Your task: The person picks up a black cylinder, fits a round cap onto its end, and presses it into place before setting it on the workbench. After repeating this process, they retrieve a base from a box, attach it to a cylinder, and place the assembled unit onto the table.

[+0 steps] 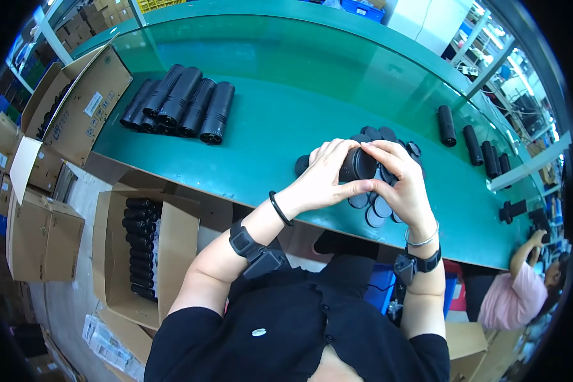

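A black cylindrical tube point(348, 169) lies sideways between my hands above the green bench. My left hand point(330, 173) wraps round its body, thumb toward the near side. At its right end, a round black cap point(365, 164) is gripped between the thumb and fingers of my right hand point(398, 181). My two thumb tips meet just below the cap. The tube's far left end point(302, 165) sticks out past my left hand. Beneath and behind my hands, several loose round black caps point(377, 210) are heaped on the bench, partly hidden by my fingers.
Several black tubes point(184, 95) are stacked on the bench at the left. More tubes point(447, 126) lie along its right side. An open carton point(102, 254) of black tubes stands below the front edge, another carton point(99, 105) at the left end. A person in pink point(516, 299) works at far right.
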